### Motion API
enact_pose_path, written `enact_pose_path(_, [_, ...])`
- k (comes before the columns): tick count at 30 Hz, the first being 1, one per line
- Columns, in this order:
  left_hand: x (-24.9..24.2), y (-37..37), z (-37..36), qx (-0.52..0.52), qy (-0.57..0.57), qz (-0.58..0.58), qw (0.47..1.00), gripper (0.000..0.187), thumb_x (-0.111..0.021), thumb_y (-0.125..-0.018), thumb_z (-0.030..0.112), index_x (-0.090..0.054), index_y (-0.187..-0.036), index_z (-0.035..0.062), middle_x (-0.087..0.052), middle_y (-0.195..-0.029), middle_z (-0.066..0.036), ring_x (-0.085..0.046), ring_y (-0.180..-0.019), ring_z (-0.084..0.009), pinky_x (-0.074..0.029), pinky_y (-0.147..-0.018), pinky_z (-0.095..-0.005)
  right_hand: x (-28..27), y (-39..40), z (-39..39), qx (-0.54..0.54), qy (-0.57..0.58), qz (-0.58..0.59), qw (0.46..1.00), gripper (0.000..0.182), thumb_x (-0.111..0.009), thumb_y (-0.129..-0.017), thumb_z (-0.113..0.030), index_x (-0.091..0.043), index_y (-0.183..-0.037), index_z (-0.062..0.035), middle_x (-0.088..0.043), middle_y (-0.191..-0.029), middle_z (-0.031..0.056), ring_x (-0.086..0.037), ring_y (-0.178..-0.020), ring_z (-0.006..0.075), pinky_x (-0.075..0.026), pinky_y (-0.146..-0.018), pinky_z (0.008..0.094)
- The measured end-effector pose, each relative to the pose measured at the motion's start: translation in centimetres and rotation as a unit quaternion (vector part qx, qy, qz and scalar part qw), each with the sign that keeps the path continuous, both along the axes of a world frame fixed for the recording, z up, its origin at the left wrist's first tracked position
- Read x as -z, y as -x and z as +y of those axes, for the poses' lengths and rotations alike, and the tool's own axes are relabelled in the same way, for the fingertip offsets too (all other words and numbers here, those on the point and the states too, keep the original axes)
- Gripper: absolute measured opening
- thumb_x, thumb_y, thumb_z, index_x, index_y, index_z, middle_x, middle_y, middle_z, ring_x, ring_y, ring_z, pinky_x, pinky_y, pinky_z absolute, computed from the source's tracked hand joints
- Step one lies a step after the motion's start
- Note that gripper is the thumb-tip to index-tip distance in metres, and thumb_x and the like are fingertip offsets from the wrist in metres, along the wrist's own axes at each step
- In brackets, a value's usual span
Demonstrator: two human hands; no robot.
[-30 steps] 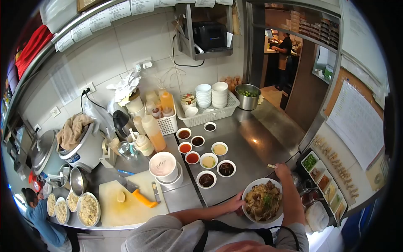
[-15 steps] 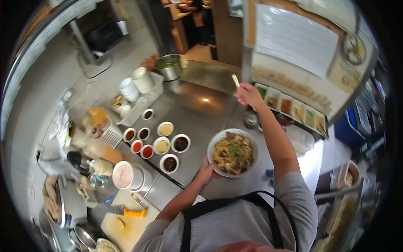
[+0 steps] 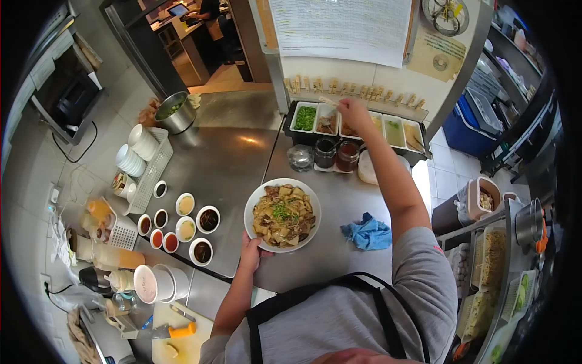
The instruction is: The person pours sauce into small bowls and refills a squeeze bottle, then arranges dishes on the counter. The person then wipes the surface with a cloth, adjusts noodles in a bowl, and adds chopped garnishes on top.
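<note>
My left hand (image 3: 250, 252) grips the lower left edge of a white bowl (image 3: 249, 219) on the steel counter, its fingers partly hidden by the rim. Noodles with brown pieces and chopped green onion (image 3: 282, 213) fill the bowl. Out over the topping containers, my right hand (image 3: 353, 114) is closed on a small wooden clothespin (image 3: 327, 101). Close by, a row of similar clothespins (image 3: 376, 93) lines the wall ledge. Beneath that hand stands a container of chopped green onion (image 3: 305, 117), beside others partly hidden by my arm.
Several small sauce cups (image 3: 200, 250) stand left of the bowl. A blue cloth (image 3: 367, 231) lies to its right, and sauce jars (image 3: 347, 156) stand behind. At lower left, an orange-handled knife (image 3: 182, 330) rests on a cutting board (image 3: 203, 327). A person (image 3: 210, 12) is beyond the doorway.
The view has swung right. My right hand, with the clothespin, has gone from beside the wall post to the row of clothespins. My left hand stays at the bowl.
</note>
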State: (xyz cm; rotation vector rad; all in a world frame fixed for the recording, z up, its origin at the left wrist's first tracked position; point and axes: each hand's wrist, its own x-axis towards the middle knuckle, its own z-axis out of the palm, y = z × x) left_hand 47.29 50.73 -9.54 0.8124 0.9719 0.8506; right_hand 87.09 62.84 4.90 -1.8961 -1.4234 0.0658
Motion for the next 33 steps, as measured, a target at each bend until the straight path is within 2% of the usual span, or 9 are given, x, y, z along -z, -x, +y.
enact_pose_path(2, [0.2, 0.0, 0.1, -0.004, -0.001, 0.007, 1.000, 0.049, -0.039, -0.070, 0.007, -0.024, -0.117, 0.0118, -0.049, -0.101, -0.016, -0.060, -0.065, -0.0258, -0.052, -0.037, -0.0295, 0.1, -3.2, 0.0, 0.038, -0.012, -0.178, 0.983, 0.020, -0.050, -0.075, -0.017, -0.056, -0.085, -0.0004, -0.057, -0.080, 0.0182, -0.057, -0.072, 0.0307, -0.046, -0.062, 0.0376])
enact_pose_path(5, [-0.2, -0.3, -0.2, -0.023, -0.001, 0.008, 1.000, 0.051, -0.038, -0.069, 0.006, -0.024, -0.118, 0.0121, -0.049, -0.101, -0.016, -0.060, -0.064, -0.0254, -0.051, -0.037, -0.0294, -1.6, -6.0, 1.0, 0.090, 0.053, -0.194, 0.975, 0.015, -0.049, -0.075, -0.014, -0.058, -0.079, -0.0031, -0.058, -0.083, 0.0168, -0.056, -0.079, 0.0311, -0.046, -0.067, 0.0377])
enact_pose_path(11, [-0.4, -0.4, -0.1, -0.030, 0.001, 0.018, 0.999, 0.053, -0.037, -0.069, 0.006, -0.026, -0.120, 0.0124, -0.051, -0.097, -0.014, -0.060, -0.061, -0.0243, -0.052, -0.038, -0.0300, -6.2, -5.1, 4.7, 0.082, 0.105, -0.326, 0.936, 0.018, -0.045, -0.075, -0.008, -0.062, -0.081, -0.0058, -0.060, -0.088, 0.0119, -0.057, -0.082, 0.0279, -0.048, -0.065, 0.0367])
enact_pose_path(17, [-0.4, -0.2, 0.0, -0.034, 0.015, 0.020, 0.999, 0.051, -0.037, -0.068, 0.004, -0.028, -0.119, 0.0108, -0.051, -0.099, -0.012, -0.060, -0.065, -0.0230, -0.051, -0.037, -0.0307, -6.9, -3.2, 7.5, 0.088, 0.163, -0.291, 0.939, 0.019, -0.044, -0.075, -0.007, -0.061, -0.082, -0.0040, -0.060, -0.087, 0.0141, -0.058, -0.082, 0.0284, -0.047, -0.067, 0.0373])
enact_pose_path(20, [-0.6, -0.3, -0.1, -0.049, 0.012, 0.026, 0.998, 0.052, -0.038, -0.068, 0.003, -0.029, -0.118, 0.0103, -0.050, -0.100, -0.011, -0.059, -0.074, -0.0225, -0.052, -0.045, -0.0326, -9.5, -2.0, 6.7, 0.120, 0.136, -0.269, 0.946, 0.019, -0.044, -0.074, -0.007, -0.061, -0.081, -0.0035, -0.060, -0.086, 0.0139, -0.058, -0.081, 0.0288, -0.048, -0.066, 0.0370])
enact_pose_path(23, [-0.1, -0.2, 0.1, -0.040, 0.010, 0.007, 0.999, 0.051, -0.038, -0.071, 0.004, -0.025, -0.119, 0.0135, -0.049, -0.100, -0.011, -0.059, -0.071, -0.0229, -0.052, -0.041, -0.0310, -10.0, -0.2, 7.2, 0.070, 0.115, -0.341, 0.930, 0.018, -0.045, -0.074, -0.008, -0.061, -0.082, -0.0038, -0.060, -0.086, 0.0134, -0.058, -0.080, 0.0281, -0.048, -0.066, 0.0367])
enact_pose_path(26, [-0.6, -0.2, 0.1, -0.027, 0.021, -0.008, 0.999, 0.052, -0.038, -0.070, 0.004, -0.025, -0.120, 0.0136, -0.049, -0.101, -0.011, -0.059, -0.072, -0.0224, -0.052, -0.041, -0.0310, -7.9, 0.7, 9.4, 0.062, 0.158, -0.383, 0.908, 0.016, -0.049, -0.073, -0.011, -0.064, -0.078, -0.0094, -0.061, -0.086, 0.0098, -0.060, -0.079, 0.0236, -0.048, -0.061, 0.0333])
enact_pose_path(29, [0.0, 0.0, 0.2, -0.031, 0.002, -0.021, 0.999, 0.054, -0.038, -0.070, 0.004, -0.025, -0.121, 0.0135, -0.049, -0.101, -0.011, -0.059, -0.073, -0.0221, -0.052, -0.041, -0.0309, -7.0, 1.1, 10.7, 0.056, 0.195, -0.401, 0.894, 0.017, -0.049, -0.073, -0.011, -0.065, -0.080, -0.0108, -0.062, -0.086, 0.0085, -0.060, -0.080, 0.0224, -0.048, -0.062, 0.0319])
enact_pose_path(33, [0.0, 0.1, 0.1, -0.032, -0.001, -0.017, 0.999, 0.055, -0.038, -0.069, 0.003, -0.025, -0.122, 0.0129, -0.049, -0.101, -0.011, -0.058, -0.074, -0.0216, -0.052, -0.041, -0.0307, -4.8, 0.1, 13.0, 0.053, 0.188, -0.424, 0.884, 0.017, -0.049, -0.074, -0.011, -0.064, -0.082, -0.0116, -0.061, -0.088, 0.0068, -0.058, -0.083, 0.0213, -0.047, -0.065, 0.0313])
